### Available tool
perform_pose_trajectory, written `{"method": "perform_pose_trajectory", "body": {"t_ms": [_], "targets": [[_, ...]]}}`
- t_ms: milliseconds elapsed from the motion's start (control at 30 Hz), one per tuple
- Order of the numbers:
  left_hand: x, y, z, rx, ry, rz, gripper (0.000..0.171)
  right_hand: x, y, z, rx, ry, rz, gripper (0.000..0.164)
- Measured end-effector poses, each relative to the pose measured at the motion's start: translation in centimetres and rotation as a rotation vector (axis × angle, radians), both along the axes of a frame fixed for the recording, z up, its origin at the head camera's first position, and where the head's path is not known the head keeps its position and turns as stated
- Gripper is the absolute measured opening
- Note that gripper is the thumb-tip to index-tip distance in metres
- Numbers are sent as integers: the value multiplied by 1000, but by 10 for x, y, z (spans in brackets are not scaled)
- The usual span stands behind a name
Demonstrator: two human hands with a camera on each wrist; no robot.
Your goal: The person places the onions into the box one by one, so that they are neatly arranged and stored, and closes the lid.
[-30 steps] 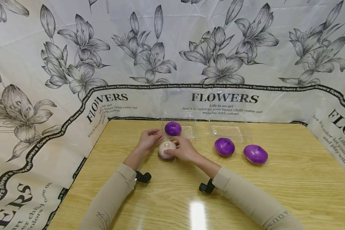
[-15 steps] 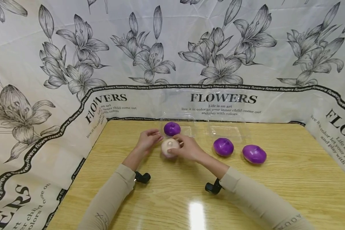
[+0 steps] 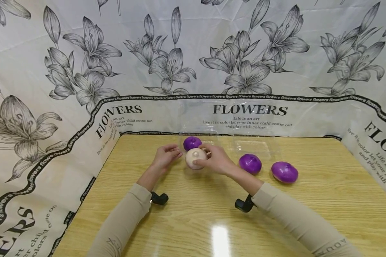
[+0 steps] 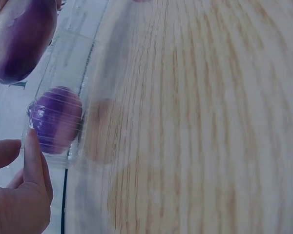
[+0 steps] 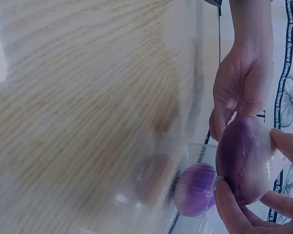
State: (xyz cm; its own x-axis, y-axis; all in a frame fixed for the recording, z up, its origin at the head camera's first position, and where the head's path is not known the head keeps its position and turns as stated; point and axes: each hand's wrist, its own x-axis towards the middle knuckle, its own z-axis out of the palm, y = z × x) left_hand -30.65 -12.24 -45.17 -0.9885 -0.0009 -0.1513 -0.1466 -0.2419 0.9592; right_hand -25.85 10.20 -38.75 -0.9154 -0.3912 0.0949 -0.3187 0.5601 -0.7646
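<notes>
My right hand (image 3: pixel 217 160) holds a turnip (image 3: pixel 195 159), pale side toward me, with thumb and fingers around it. In the right wrist view this turnip (image 5: pixel 244 158) shows a purple half and a white half. It is close in front of the left clear plastic box (image 3: pixel 213 148), where one purple turnip (image 3: pixel 192 143) sits. My left hand (image 3: pixel 166 156) pinches that box's near left corner between thumb and index finger. In the left wrist view the boxed turnip (image 4: pixel 57 119) shows through the ribbed plastic wall, beside the index fingertip.
A second clear plastic box (image 3: pixel 252 147) stands to the right, its lid upright against the flower-printed cloth (image 3: pixel 167 114). In front of it are two more purple turnips, one nearer the middle (image 3: pixel 250 164), the other farther right (image 3: pixel 284 172). The wooden table (image 3: pixel 193 214) is shiny.
My right hand has raised the pale-side-up turnip from the table and carried it right and away from me, toward the left box. My left hand has stayed at the box corner.
</notes>
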Motion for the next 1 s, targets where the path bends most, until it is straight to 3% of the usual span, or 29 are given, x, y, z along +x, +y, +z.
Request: {"method": "perform_pose_trajectory", "body": {"t_ms": [533,1000], "targets": [[1,-1,1,4,-11,-9,41,-8,15,12,24,16,-10,67],[1,-2,2,1,-6,-22,40,-26,30,11,51,28,-65,65]]}}
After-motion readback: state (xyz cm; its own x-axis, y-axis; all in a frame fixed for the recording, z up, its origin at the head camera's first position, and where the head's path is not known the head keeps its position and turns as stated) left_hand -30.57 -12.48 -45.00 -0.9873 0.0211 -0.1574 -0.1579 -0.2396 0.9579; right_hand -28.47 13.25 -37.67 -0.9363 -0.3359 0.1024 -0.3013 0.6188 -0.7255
